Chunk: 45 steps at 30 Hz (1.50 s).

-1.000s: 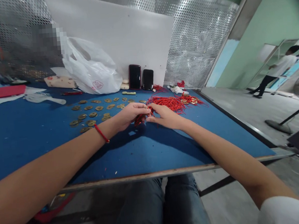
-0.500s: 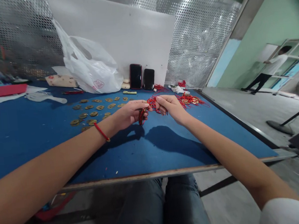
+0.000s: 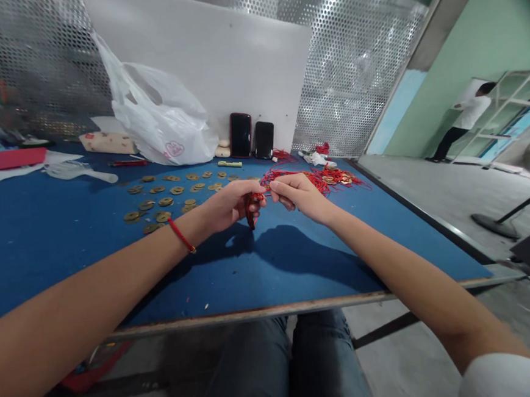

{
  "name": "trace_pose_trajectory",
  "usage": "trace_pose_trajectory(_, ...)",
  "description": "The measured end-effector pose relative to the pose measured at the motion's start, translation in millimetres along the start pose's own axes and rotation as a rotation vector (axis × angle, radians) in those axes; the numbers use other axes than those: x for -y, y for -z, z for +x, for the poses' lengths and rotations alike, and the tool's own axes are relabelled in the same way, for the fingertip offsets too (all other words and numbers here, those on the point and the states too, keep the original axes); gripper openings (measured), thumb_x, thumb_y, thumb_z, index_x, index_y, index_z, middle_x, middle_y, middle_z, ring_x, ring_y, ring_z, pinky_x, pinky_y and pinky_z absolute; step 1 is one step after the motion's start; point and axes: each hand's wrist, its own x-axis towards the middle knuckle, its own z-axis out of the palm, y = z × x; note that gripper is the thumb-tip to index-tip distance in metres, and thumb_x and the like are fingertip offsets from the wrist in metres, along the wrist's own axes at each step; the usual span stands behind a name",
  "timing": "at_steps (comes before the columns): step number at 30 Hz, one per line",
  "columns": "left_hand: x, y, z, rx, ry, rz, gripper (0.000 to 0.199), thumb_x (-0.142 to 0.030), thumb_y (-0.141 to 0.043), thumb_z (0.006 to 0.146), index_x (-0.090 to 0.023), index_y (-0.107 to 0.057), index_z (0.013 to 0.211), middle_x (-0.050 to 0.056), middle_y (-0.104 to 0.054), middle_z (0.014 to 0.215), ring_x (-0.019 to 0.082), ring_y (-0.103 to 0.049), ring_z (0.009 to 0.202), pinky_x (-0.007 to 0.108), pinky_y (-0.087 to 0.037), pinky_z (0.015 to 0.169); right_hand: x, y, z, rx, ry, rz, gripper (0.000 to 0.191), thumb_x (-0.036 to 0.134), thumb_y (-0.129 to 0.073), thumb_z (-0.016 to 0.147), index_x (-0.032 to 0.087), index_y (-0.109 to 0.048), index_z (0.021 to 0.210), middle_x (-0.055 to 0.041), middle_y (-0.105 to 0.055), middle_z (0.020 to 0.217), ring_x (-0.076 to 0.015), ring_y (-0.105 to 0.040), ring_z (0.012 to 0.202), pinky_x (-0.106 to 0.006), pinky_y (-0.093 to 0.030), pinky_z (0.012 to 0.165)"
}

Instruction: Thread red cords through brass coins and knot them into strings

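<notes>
My left hand [image 3: 242,201] is closed on a red cord [image 3: 250,215], whose dark red loop hangs below the fingers. Close to its right, my right hand [image 3: 298,194] pinches with thumb and forefinger at what looks like the thin end of the same cord; the tip is too small to make out clearly. Both hands are held above the blue table. Behind them lies a heap of red cords [image 3: 319,182], with brass coins [image 3: 346,178] among them at its right end. More brass coins [image 3: 165,201] with holes lie in small groups left of my left hand.
At the back stand a white plastic bag [image 3: 167,123] and two dark phones [image 3: 240,135] against a white board [image 3: 216,49]. A clear plastic scoop-like tool [image 3: 79,171] and a red folder-like item [image 3: 7,160] lie at left. Another person [image 3: 464,115] stands far right by a rack.
My right hand has shifted slightly left, nearer my left hand. The cord loop under my left hand hangs a little lower. The person in the background has moved left.
</notes>
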Motion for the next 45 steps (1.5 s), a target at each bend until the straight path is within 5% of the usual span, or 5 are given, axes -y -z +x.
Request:
trace_pose_trajectory(9,-3,1.5,-3,0.067,-0.034,-0.069,0.013,-0.019,-0.056,0.073,-0.015,-0.049,0.063,0.003,-0.058,0.058,0.007,-0.04,0.042,0.019,-0.04,0.044,3,-2,0,-0.115,-0.011,0.151,0.042,0.05,-0.054,0.087,0.015,-0.054,0.064,0.008,-0.036,0.041,-0.002,-0.031,0.038,-0.017,-0.028,0.042)
trace_pose_trajectory(20,3,5.0,2,0.137,-0.089,0.036,0.018,-0.03,-0.067,0.08,-0.013,-0.06,0.077,0.0,-0.056,0.065,0.004,-0.033,0.044,0.016,-0.028,0.04,3,0,2,-0.13,-0.033,0.203,0.042,0.05,-0.057,0.085,0.015,-0.052,0.061,0.0081,-0.036,0.041,-0.0018,-0.03,0.038,-0.018,-0.027,0.042)
trace_pose_trajectory(37,0,11.9,2,0.341,-0.021,0.011,0.028,-0.036,-0.056,0.089,-0.014,-0.06,0.072,0.002,-0.055,0.058,0.013,-0.055,0.052,0.024,-0.048,0.05,12,-3,2,-0.35,-0.05,0.582,0.037,0.042,-0.057,0.086,0.019,-0.039,0.063,0.0101,-0.018,0.046,-0.0035,-0.019,0.041,-0.02,-0.024,0.046)
trace_pose_trajectory(41,2,12.6,3,0.299,-0.024,0.012,0.029,-0.037,-0.058,0.089,-0.013,-0.06,0.073,0.001,-0.054,0.057,0.011,-0.051,0.048,0.022,-0.045,0.048,5,11,3,-0.33,0.054,0.382,0.038,0.04,-0.05,0.086,0.019,-0.04,0.057,0.0079,-0.026,0.044,-0.0042,-0.025,0.041,-0.022,-0.024,0.047)
trace_pose_trajectory(45,3,12.6,4,0.204,-0.037,0.06,0.029,-0.034,-0.056,0.089,-0.013,-0.058,0.069,0.001,-0.051,0.055,0.009,-0.047,0.044,0.021,-0.042,0.044,-4,29,4,-0.261,-0.029,-0.166,0.035,0.028,-0.048,0.083,0.016,-0.044,0.05,0.003,-0.04,0.045,-0.0059,-0.035,0.046,-0.023,-0.025,0.051)
